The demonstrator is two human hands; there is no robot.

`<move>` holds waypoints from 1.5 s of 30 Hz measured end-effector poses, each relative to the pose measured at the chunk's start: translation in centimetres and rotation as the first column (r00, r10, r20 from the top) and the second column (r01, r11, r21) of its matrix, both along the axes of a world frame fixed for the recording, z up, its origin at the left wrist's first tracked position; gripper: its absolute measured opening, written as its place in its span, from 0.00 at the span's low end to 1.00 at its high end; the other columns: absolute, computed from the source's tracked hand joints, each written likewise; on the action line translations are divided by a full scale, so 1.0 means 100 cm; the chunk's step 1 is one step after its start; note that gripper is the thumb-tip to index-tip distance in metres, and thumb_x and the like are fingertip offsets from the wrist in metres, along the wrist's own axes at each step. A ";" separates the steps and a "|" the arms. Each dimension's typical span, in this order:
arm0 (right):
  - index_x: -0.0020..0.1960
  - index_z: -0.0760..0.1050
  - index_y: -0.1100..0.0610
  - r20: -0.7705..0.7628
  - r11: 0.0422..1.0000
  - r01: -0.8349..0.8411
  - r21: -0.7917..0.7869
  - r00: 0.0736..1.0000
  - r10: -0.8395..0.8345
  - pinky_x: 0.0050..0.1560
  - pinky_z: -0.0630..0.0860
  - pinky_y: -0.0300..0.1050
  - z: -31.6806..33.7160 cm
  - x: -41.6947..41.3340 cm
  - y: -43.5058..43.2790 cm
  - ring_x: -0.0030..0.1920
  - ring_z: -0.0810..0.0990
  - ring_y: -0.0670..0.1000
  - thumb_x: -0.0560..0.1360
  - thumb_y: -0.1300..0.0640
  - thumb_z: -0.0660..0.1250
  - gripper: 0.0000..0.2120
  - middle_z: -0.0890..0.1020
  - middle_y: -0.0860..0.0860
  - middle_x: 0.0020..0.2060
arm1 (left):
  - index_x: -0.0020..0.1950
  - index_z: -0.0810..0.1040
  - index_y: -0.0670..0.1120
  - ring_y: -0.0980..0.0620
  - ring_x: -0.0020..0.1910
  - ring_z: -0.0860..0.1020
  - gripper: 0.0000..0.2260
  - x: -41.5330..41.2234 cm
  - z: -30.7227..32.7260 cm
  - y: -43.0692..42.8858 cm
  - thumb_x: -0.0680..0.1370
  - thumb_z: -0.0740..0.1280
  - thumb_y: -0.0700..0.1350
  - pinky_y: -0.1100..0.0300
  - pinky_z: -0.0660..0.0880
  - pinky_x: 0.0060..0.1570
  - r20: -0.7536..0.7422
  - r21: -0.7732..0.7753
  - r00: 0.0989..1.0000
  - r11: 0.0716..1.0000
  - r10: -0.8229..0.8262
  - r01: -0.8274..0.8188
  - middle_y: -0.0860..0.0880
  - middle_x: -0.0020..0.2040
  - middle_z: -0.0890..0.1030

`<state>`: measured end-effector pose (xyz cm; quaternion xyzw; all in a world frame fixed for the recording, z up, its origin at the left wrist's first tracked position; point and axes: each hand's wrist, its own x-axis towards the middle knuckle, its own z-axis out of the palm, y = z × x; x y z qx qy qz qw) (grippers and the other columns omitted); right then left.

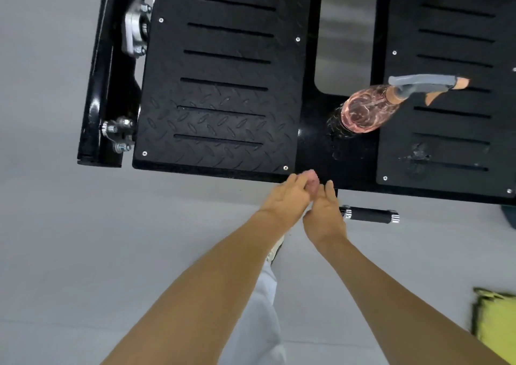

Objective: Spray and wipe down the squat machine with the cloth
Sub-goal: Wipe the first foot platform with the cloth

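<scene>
The squat machine's black tread footplate (223,108) fills the upper half of the head view, split into a left and a right panel. A clear pinkish spray bottle (365,110) with a grey trigger stands on it, between the panels. Wet droplets (416,152) lie on the right panel. A yellow cloth (494,322) lies on the floor at the lower right edge. My left hand (284,200) and my right hand (324,216) meet at the plate's front edge with fingertips touching each other. Neither hand holds anything.
A short black handle with chrome ends (368,215) sticks out below the plate's front edge, just right of my right hand. Silver bolted brackets (136,27) sit on the machine's left frame. Grey floor surrounds the machine. My white trouser leg (259,309) and shoe show below.
</scene>
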<state>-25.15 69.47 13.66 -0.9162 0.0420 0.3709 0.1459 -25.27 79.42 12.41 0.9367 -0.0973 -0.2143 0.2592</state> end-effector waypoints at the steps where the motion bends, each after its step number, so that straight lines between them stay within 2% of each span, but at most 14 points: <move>1: 0.78 0.48 0.56 0.006 1.000 -0.002 -0.007 1.000 0.002 0.67 0.68 0.46 0.000 0.000 -0.005 0.76 0.54 0.51 0.77 0.68 0.59 0.34 0.43 0.51 0.78 | 0.65 0.71 0.51 0.44 0.58 0.71 0.14 0.005 0.002 -0.003 0.83 0.52 0.47 0.53 0.66 0.56 0.011 -0.004 0.997 0.997 -0.082 0.082 0.47 0.60 0.72; 3: 0.78 0.46 0.60 0.019 0.999 -0.029 -0.045 0.999 0.030 0.69 0.65 0.46 0.000 -0.001 -0.011 0.76 0.54 0.51 0.77 0.69 0.57 0.33 0.42 0.52 0.78 | 0.68 0.69 0.45 0.44 0.63 0.68 0.16 0.015 0.000 0.005 0.82 0.53 0.43 0.51 0.64 0.59 0.031 0.034 0.989 0.989 -0.145 0.144 0.45 0.65 0.70; 5: 0.78 0.45 0.62 0.019 0.998 -0.034 -0.045 0.999 0.034 0.71 0.63 0.47 -0.001 0.000 -0.010 0.76 0.52 0.52 0.77 0.69 0.56 0.34 0.42 0.52 0.78 | 0.70 0.66 0.44 0.45 0.64 0.66 0.18 0.028 0.002 0.028 0.80 0.57 0.41 0.54 0.63 0.58 0.001 0.188 0.995 0.977 -0.101 0.099 0.45 0.66 0.67; 7: 0.78 0.44 0.61 0.020 0.999 -0.040 -0.011 0.999 0.041 0.71 0.63 0.48 0.001 0.002 -0.002 0.77 0.51 0.53 0.76 0.70 0.58 0.36 0.42 0.52 0.78 | 0.73 0.61 0.42 0.45 0.67 0.62 0.24 0.033 0.002 0.052 0.78 0.63 0.42 0.54 0.66 0.58 -0.012 0.367 0.992 0.922 -0.123 0.119 0.45 0.68 0.63; 10: 0.78 0.43 0.60 0.048 0.992 -0.124 0.040 0.991 0.122 0.74 0.58 0.47 0.001 0.009 0.016 0.77 0.49 0.53 0.76 0.70 0.58 0.37 0.42 0.53 0.78 | 0.73 0.58 0.41 0.45 0.67 0.62 0.29 0.032 0.004 0.068 0.77 0.66 0.44 0.54 0.69 0.58 -0.035 0.458 0.989 0.877 -0.143 0.143 0.45 0.69 0.63; 12: 0.78 0.41 0.59 0.056 0.982 -0.183 0.049 0.982 0.180 0.76 0.50 0.46 0.001 0.014 0.029 0.77 0.45 0.51 0.76 0.69 0.58 0.37 0.40 0.52 0.77 | 0.73 0.58 0.42 0.46 0.67 0.63 0.28 0.034 0.003 0.071 0.76 0.67 0.41 0.54 0.69 0.58 -0.058 0.458 0.996 0.885 -0.068 0.087 0.45 0.69 0.63; 15: 0.78 0.39 0.58 0.036 0.963 -0.267 0.034 0.963 0.266 0.77 0.47 0.47 0.003 0.021 0.044 0.77 0.40 0.50 0.76 0.68 0.58 0.39 0.38 0.52 0.77 | 0.72 0.61 0.43 0.46 0.66 0.64 0.27 0.035 0.007 0.080 0.74 0.67 0.38 0.54 0.69 0.55 -0.081 0.461 0.991 0.885 0.110 -0.060 0.47 0.70 0.65; 24: 0.78 0.39 0.58 -0.089 0.928 -0.374 -0.006 0.924 0.372 0.76 0.44 0.48 0.007 0.032 0.066 0.77 0.41 0.51 0.77 0.67 0.59 0.38 0.39 0.53 0.77 | 0.72 0.62 0.45 0.47 0.65 0.64 0.27 0.028 0.014 0.143 0.75 0.65 0.36 0.55 0.68 0.54 -0.111 0.567 0.994 0.820 -0.015 0.076 0.48 0.69 0.65; 33: 0.78 0.40 0.60 -0.113 0.949 -0.313 -0.040 0.945 0.307 0.76 0.46 0.49 0.008 0.029 0.081 0.78 0.44 0.53 0.76 0.69 0.56 0.37 0.39 0.54 0.77 | 0.71 0.65 0.47 0.47 0.65 0.63 0.27 0.010 0.020 0.209 0.74 0.68 0.36 0.54 0.69 0.57 -0.181 0.629 0.979 0.776 0.091 0.044 0.48 0.67 0.65; 35: 0.78 0.40 0.61 -0.113 0.950 -0.309 -0.052 0.947 0.302 0.77 0.46 0.49 0.009 0.029 0.083 0.78 0.44 0.53 0.77 0.68 0.56 0.36 0.39 0.55 0.77 | 0.70 0.66 0.47 0.47 0.65 0.63 0.26 0.008 0.024 0.226 0.74 0.68 0.36 0.54 0.70 0.56 -0.208 0.628 0.961 0.778 0.182 -0.011 0.47 0.65 0.66; 37: 0.78 0.40 0.61 -0.111 0.953 -0.297 -0.063 0.951 0.289 0.77 0.47 0.49 0.010 0.029 0.087 0.77 0.46 0.55 0.77 0.68 0.57 0.36 0.40 0.56 0.77 | 0.69 0.69 0.45 0.46 0.64 0.64 0.23 0.005 0.027 0.241 0.75 0.66 0.35 0.53 0.73 0.53 -0.177 0.591 0.921 0.786 0.346 -0.182 0.46 0.62 0.68; 41: 0.78 0.41 0.61 -0.096 0.960 -0.274 -0.063 0.959 0.268 0.76 0.49 0.50 0.013 0.028 0.097 0.77 0.47 0.56 0.77 0.67 0.57 0.36 0.42 0.57 0.77 | 0.68 0.71 0.42 0.43 0.59 0.67 0.20 -0.003 0.025 0.243 0.76 0.62 0.32 0.52 0.73 0.44 0.097 0.394 0.773 0.689 0.627 -0.608 0.42 0.60 0.70; 43: 0.78 0.41 0.60 -0.085 0.960 -0.276 -0.052 0.959 0.271 0.76 0.51 0.50 0.013 0.030 0.102 0.77 0.47 0.56 0.77 0.67 0.57 0.36 0.42 0.57 0.77 | 0.69 0.67 0.42 0.43 0.60 0.66 0.23 -0.003 0.019 0.231 0.75 0.62 0.33 0.51 0.70 0.48 0.033 0.408 0.793 0.716 0.609 -0.567 0.43 0.62 0.68; 45: 0.78 0.42 0.60 -0.074 0.960 -0.277 -0.038 0.959 0.274 0.76 0.52 0.50 0.012 0.031 0.105 0.77 0.47 0.56 0.77 0.67 0.57 0.36 0.43 0.57 0.77 | 0.70 0.63 0.44 0.44 0.63 0.65 0.26 -0.007 0.007 0.215 0.74 0.65 0.36 0.48 0.68 0.59 -0.029 0.496 0.819 0.719 0.573 -0.486 0.44 0.65 0.65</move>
